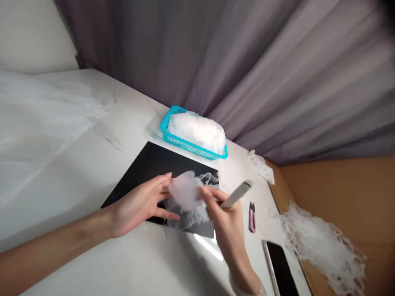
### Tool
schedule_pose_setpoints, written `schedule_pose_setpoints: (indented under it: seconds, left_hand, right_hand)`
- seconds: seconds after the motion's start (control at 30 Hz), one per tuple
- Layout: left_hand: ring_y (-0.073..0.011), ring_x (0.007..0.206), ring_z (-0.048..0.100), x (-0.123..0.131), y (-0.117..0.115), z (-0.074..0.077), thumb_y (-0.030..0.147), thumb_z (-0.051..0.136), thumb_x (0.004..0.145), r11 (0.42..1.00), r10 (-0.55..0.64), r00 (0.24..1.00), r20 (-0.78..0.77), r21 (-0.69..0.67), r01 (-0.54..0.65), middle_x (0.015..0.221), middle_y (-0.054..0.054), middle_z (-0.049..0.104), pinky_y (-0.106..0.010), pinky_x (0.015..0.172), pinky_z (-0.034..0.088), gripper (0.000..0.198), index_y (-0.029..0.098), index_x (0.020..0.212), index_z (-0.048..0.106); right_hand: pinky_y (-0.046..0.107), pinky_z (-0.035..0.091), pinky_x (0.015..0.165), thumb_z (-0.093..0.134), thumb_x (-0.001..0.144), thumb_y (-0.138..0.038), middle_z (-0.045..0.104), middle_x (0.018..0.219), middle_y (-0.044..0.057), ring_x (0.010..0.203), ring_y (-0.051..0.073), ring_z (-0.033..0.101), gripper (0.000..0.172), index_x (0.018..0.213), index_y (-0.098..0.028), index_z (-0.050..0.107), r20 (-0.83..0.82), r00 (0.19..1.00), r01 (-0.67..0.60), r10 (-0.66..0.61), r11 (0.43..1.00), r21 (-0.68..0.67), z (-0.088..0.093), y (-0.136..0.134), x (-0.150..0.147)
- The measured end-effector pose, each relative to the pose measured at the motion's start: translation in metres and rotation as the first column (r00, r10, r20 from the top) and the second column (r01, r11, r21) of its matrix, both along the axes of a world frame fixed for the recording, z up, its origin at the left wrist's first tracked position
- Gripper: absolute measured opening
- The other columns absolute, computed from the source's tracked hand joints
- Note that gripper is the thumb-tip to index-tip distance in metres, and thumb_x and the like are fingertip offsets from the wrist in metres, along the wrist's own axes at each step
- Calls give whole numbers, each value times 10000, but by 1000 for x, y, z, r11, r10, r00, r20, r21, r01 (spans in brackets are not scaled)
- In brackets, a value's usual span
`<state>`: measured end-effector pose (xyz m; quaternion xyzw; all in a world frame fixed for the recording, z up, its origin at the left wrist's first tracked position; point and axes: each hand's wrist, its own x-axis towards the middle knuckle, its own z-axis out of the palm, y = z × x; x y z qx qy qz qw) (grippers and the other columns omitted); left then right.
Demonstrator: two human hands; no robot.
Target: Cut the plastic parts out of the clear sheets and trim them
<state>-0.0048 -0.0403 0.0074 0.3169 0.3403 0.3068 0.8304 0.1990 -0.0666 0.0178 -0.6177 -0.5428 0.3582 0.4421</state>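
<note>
"Curtain [185, 49] at twelve, table [135, 263] below. Where's the sheer white piece [185, 192]?"
"Three o'clock from the left hand [145, 201], ten from the right hand [227, 218]."
"Grip?"
"Left spread against its edge; right pinching it, holding a grey tool [237, 194]."

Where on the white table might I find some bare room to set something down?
Bare tabletop shows between the left forearm and right hand, on the near side, and between the white fabric and black mat. It is crowded at right, with pink snips, a phone and white heap.
</note>
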Motion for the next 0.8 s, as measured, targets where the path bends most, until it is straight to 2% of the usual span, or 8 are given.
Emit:
schedule_pose_setpoints:
  seconds: [0.03,0.1,0.17,0.27,0.37,0.47,0.6,0.8]
  left_hand:
    - [-335,1355,475,-1,2,-2,563,432,956,993,69,994,-87,100,-60,1523,-141,472,-440,964,514,597,194,1414,528]
    - [-344,1301,515,-5,7,-7,565,451,949,938,215,924,-315,331,-105,1517,-136,473,-464,993,488,584,222,1414,535]
    - [-346,1298,510,-8,10,-16,545,490,937,825,336,796,-503,565,9,1514,-119,479,-493,1063,427,556,249,1404,553]
    - [-317,1372,430,-8,11,-32,422,524,929,589,431,683,-590,757,282,1485,-115,515,-495,1142,346,524,217,1410,547]
    - [-293,1270,513,-5,9,-45,354,532,912,490,429,652,-625,768,413,1318,-122,633,-472,1089,404,519,180,1401,544]
    - [-296,1168,556,-2,6,-51,309,495,912,526,418,646,-639,750,401,1178,-116,669,-473,1030,436,464,166,1343,589]
    - [-233,969,606,-2,3,-49,269,430,919,673,350,738,-577,703,231,962,-56,656,-373,897,478,404,215,1263,635]
    - [-152,701,527,-8,8,-30,354,498,894,823,257,858,-445,566,46,788,16,535,-279,678,429,349,209,1175,645]
  right_hand:
    - [289,257,494,718,845,-451,482,557,-10,532,136,372,250,806,-209,770,96,989,91,-109,981,170,10,15,5]
    - [292,299,555,696,869,-416,554,686,27,636,163,439,208,837,-224,768,215,912,196,-348,833,518,30,52,15]
    - [290,317,624,629,917,-391,572,832,61,759,179,468,221,910,-215,764,293,828,160,-478,702,694,44,95,23]
    - [273,269,628,662,887,-337,537,850,32,729,139,422,188,982,-210,761,381,830,61,-408,745,664,46,152,22]
    - [263,242,609,731,822,-383,484,746,-26,631,104,374,290,1056,-213,747,475,837,-54,-272,822,566,31,176,12]
    - [272,270,614,580,932,-452,465,673,-22,616,128,401,325,997,-183,749,504,836,-92,-215,851,516,15,159,9]
    - [268,258,564,367,1010,-519,422,624,-25,565,146,367,523,1034,-151,738,443,877,-8,-187,916,402,1,105,21]
    - [260,260,509,469,939,-618,531,653,-2,514,142,370,535,945,-160,745,352,922,67,-162,962,265,-1,67,41]
